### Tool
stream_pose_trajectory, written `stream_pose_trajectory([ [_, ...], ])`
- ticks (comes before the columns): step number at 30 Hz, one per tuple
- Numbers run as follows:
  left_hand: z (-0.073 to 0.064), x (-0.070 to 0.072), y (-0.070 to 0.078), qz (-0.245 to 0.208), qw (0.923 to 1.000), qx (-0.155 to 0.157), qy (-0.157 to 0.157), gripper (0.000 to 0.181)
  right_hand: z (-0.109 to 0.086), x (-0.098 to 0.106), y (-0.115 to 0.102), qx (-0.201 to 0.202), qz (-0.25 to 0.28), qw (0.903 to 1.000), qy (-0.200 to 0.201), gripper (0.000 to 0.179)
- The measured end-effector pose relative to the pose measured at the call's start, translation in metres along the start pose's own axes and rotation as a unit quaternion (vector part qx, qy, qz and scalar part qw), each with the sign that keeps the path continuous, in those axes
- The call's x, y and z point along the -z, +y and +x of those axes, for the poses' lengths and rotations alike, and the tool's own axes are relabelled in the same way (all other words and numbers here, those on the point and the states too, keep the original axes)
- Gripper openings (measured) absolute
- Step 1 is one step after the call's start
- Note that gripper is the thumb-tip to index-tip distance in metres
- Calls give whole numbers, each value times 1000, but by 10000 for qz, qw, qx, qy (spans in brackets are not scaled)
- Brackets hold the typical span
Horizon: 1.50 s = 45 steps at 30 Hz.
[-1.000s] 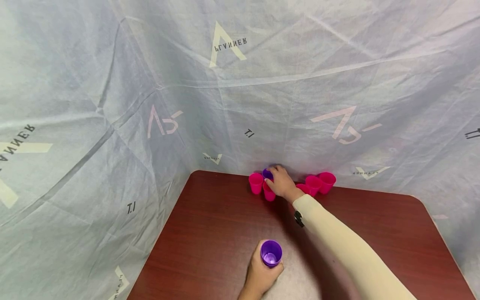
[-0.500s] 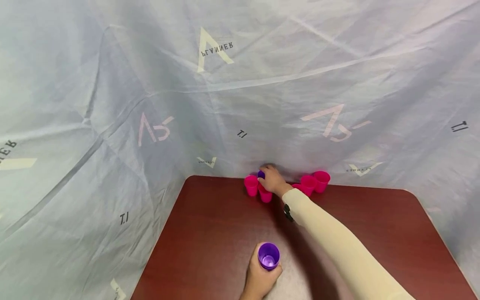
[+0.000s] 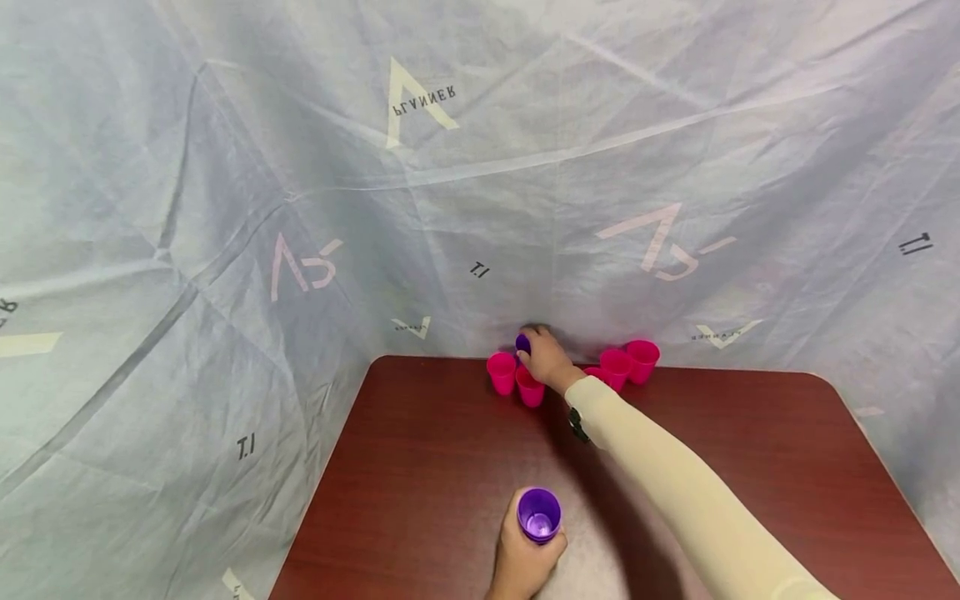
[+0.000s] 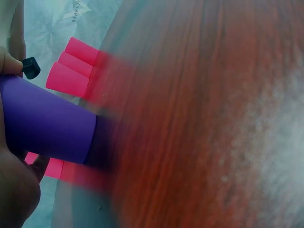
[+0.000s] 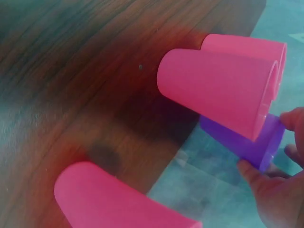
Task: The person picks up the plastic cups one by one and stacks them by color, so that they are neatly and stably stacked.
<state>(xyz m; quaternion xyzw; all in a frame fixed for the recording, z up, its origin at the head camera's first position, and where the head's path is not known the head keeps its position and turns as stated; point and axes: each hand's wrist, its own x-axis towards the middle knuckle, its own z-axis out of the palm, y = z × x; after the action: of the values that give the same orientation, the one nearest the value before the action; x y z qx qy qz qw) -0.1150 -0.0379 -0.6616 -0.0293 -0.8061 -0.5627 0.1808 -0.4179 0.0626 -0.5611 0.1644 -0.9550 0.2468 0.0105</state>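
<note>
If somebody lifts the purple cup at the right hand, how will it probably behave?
The purple cup is probably stiff: its rim shows no clear bending where the right hand pinches it. Its wall looks smooth, so possibly slippery. If nudged, it might tip, since its body narrows away from the rim.

Five pink cups (image 3: 615, 368), at least two purple cups (image 3: 539, 510), two hands, one table (image 3: 420, 450).
The pink cups make two groups: three are close together on the right side of the far edge, and two are on the left side, near one purple cup. I count one purple cup at the right hand (image 3: 549, 360) and one in the left hand (image 3: 521, 557); below the rim of this last one more edge lines are visible, so how many are stacked there I cannot tell. There is also one light sleeve (image 3: 660, 467) and one small black object (image 3: 577, 423) at the right wrist.
</note>
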Motion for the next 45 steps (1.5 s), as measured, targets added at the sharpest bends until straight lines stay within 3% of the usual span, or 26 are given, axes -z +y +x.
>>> stream_pose_trajectory([
  [7,0,-1,0,68,9999,-70,26,65,-8,13,5,189,185,9973,680,65],
  [12,0,0,2,14,10000,-55,-3,64,-18,22,9,198,534,9940,930,73],
  [23,-1,-1,0,30,9999,-68,104,65,-43,37,16,414,1449,9747,1649,63],
  [29,-1,-1,0,-42,10000,-58,38,66,-64,42,19,548,1755,9671,1758,59],
  [35,1,0,1,-100,9999,-24,5,65,-87,41,16,1096,1638,9623,1874,53],
  [40,2,1,1,-46,10000,8,22,65,-104,38,9,1569,1610,9527,2047,52],
  [45,2,0,-1,-71,9999,-130,32,65,-120,34,4,1985,1472,9449,2147,53],
])
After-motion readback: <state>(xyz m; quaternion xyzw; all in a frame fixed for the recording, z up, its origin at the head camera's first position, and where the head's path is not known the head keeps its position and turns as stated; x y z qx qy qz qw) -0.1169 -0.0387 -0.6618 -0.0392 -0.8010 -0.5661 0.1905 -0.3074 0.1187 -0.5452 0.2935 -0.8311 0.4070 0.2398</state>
